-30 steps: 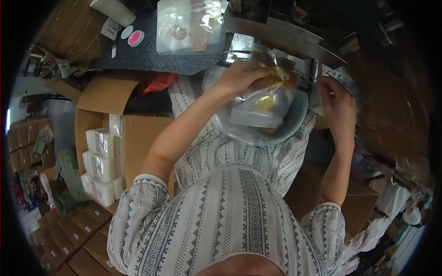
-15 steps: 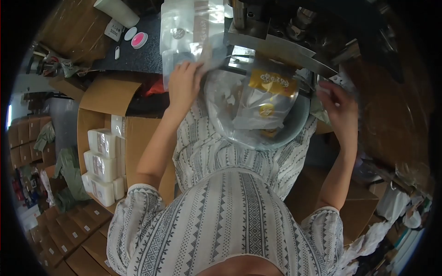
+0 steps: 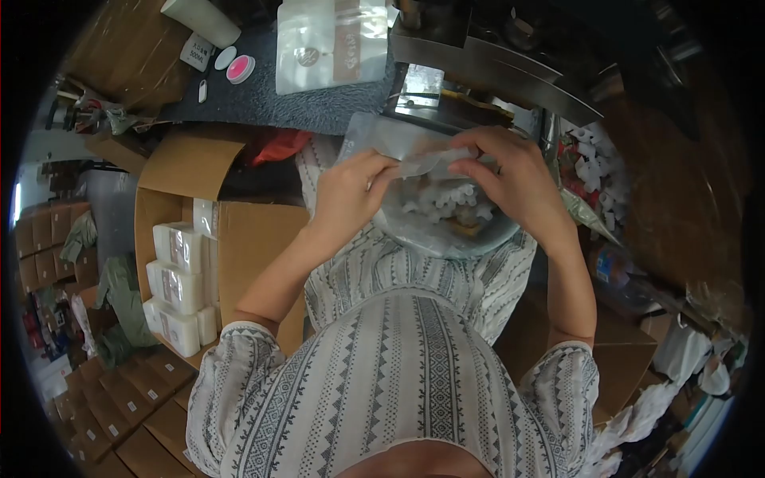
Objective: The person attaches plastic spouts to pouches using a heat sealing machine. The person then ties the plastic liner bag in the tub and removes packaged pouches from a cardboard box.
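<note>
My left hand [image 3: 355, 187] is closed on one side of a translucent plastic pouch [image 3: 390, 135] in front of the machine. At the pouch's other side, my right hand [image 3: 514, 175] pinches its edge between thumb and fingers. The pouch is stretched between both hands, above a round basin [image 3: 454, 253] resting on my lap. Small white plastic pieces [image 3: 454, 199] lie in the basin, partly hidden by the pouch and my right hand. Beyond my left hand, a stack of printed pouches [image 3: 327, 52] lies on the dark table mat [image 3: 319, 107].
A metal machine [image 3: 494, 68] stands just beyond my hands. An open cardboard box [image 3: 259, 247] with several wrapped packs [image 3: 175, 287] is at my left. A pink-filled jar [image 3: 241, 69] sits on the table. White pieces [image 3: 594, 171] also lie at the right.
My left hand has drawn a pouch from the stack towards me. My right hand has come in from the right and gripped it. The yellow-printed bag no longer lies over the basin.
</note>
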Tool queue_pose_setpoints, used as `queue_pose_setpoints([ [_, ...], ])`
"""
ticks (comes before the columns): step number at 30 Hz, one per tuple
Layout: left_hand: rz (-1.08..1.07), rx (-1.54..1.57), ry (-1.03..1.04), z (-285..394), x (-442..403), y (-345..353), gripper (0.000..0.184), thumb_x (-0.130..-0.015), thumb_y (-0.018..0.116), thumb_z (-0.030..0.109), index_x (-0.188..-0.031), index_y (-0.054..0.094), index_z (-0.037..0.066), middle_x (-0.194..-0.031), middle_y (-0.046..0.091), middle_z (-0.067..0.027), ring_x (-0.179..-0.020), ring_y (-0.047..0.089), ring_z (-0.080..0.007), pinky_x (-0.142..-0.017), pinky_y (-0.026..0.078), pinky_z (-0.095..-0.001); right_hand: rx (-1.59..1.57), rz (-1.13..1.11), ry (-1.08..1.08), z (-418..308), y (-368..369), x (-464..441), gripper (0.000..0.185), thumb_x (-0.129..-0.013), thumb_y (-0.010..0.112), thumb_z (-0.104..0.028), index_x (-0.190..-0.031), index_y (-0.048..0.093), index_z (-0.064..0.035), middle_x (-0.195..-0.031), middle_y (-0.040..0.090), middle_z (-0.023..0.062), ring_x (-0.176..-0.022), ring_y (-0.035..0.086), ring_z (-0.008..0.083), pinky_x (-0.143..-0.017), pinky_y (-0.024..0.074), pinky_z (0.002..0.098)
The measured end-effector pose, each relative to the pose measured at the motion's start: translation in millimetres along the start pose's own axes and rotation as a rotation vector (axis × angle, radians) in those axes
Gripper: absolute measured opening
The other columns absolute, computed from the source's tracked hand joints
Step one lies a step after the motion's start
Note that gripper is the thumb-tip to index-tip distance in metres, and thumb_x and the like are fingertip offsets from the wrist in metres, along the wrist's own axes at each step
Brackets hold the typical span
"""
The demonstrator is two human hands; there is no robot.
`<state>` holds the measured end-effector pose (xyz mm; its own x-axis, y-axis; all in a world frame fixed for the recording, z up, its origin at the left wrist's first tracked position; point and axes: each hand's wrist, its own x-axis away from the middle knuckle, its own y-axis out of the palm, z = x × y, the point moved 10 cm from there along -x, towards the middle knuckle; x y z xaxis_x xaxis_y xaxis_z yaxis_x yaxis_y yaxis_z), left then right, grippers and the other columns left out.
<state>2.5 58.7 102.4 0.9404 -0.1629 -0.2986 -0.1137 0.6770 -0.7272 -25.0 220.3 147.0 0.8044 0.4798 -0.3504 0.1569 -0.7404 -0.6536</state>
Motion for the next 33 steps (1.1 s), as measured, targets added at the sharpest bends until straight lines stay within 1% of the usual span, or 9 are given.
queue_pose_setpoints([
  [6, -0.235, 0.294, -0.042, 5, -12, 57, 0.014, -0.084, 0.064, 0.014, -0.090, 0.067, 0.002, -0.075, 0.063, -0.0111, -0.064, 0.063, -0.0237, -0.057, 0.046, -0.0302, -0.101, -0.141, 0.347, 44, -1, 14, 0.029, -0.078, 0.070, -0.011, -0.105, 0.063, -0.0041, -0.085, 0.064, 0.0085, -0.078, 0.062, 0.0179, -0.070, 0.0479, 0.0312],
  [8, -0.415, 0.737, -0.477, -19, -4, 97, 0.024, -0.088, 0.063, 0.019, -0.086, 0.066, -0.005, -0.071, 0.061, -0.0057, -0.063, 0.057, -0.0100, -0.058, 0.044, -0.0255, -0.065, 0.086, 0.384, 54, -24, 18, 0.030, -0.080, 0.068, -0.012, -0.108, 0.062, -0.0032, -0.086, 0.065, 0.0081, -0.081, 0.062, 0.0167, -0.072, 0.0479, 0.0292],
  [12, -0.401, 0.786, -0.533, -19, -32, 107, 0.029, -0.089, 0.063, 0.023, -0.082, 0.065, -0.005, -0.072, 0.059, -0.0014, -0.064, 0.055, -0.0067, -0.059, 0.045, -0.0227, 0.074, 0.112, 0.389, 49, -40, 33, 0.030, -0.082, 0.066, -0.010, -0.110, 0.061, -0.0013, -0.088, 0.065, 0.0086, -0.083, 0.062, 0.0155, -0.075, 0.0476, 0.0275],
  [15, -0.361, 1.010, -0.660, -31, -32, 126, 0.024, -0.090, 0.061, 0.021, -0.097, 0.066, -0.001, -0.082, 0.066, -0.0068, -0.071, 0.062, -0.0107, -0.062, 0.050, -0.0232, 0.007, 0.108, 0.387, 50, -46, 50, 0.029, -0.082, 0.065, -0.008, -0.110, 0.061, -0.0012, -0.088, 0.065, 0.0088, -0.082, 0.062, 0.0149, -0.074, 0.0477, 0.0274],
  [22, -0.371, 0.478, -0.408, -83, -92, 33, 0.037, -0.092, 0.054, 0.034, -0.105, 0.063, 0.000, -0.092, 0.067, -0.0106, -0.075, 0.066, -0.0204, -0.066, 0.053, -0.0292, 0.207, 0.322, 0.600, 79, -113, 111, 0.026, -0.083, 0.064, -0.012, -0.106, 0.063, -0.0013, -0.092, 0.066, 0.0149, -0.084, 0.066, 0.0242, -0.074, 0.0497, 0.0336],
  [25, -0.089, 0.004, -0.204, -163, -174, -3, 0.050, -0.091, 0.050, 0.044, -0.119, 0.055, 0.003, -0.118, 0.059, -0.0150, -0.098, 0.061, -0.0310, -0.081, 0.050, -0.0421, 0.555, 0.253, 0.705, 95, -119, 116, 0.023, -0.084, 0.061, -0.011, -0.104, 0.062, -0.0006, -0.094, 0.065, 0.0191, -0.086, 0.065, 0.0317, -0.074, 0.0498, 0.0385],
  [27, 0.298, -0.660, 0.237, -148, -183, -2, 0.061, -0.089, 0.044, 0.051, -0.132, 0.044, 0.007, -0.138, 0.042, -0.0171, -0.123, 0.042, -0.0414, -0.100, 0.032, -0.0552, 0.782, 0.155, 0.747, 110, -114, 110, 0.021, -0.084, 0.059, -0.010, -0.102, 0.062, 0.0000, -0.094, 0.064, 0.0215, -0.087, 0.063, 0.0359, -0.073, 0.0495, 0.0412],
  [29, 0.299, -0.546, 0.129, -164, -164, 21, 0.066, -0.089, 0.041, 0.054, -0.138, 0.037, 0.009, -0.142, 0.036, -0.0181, -0.132, 0.026, -0.0448, -0.107, 0.015, -0.0589, 0.640, 0.019, 0.800, 135, -93, 109, 0.025, -0.084, 0.057, -0.006, -0.108, 0.062, -0.0015, -0.102, 0.062, 0.0240, -0.096, 0.061, 0.0343, -0.075, 0.0488, 0.0404],
  [33, 0.177, -0.501, -0.010, -163, -130, 22, 0.067, -0.088, 0.045, 0.052, -0.138, 0.038, 0.007, -0.142, 0.036, -0.0187, -0.132, 0.026, -0.0450, -0.108, 0.015, -0.0562, 0.446, 0.040, 0.775, 157, -84, 106, 0.026, -0.082, 0.058, -0.005, -0.108, 0.063, -0.0018, -0.102, 0.063, 0.0225, -0.095, 0.062, 0.0327, -0.074, 0.0490, 0.0400],
])
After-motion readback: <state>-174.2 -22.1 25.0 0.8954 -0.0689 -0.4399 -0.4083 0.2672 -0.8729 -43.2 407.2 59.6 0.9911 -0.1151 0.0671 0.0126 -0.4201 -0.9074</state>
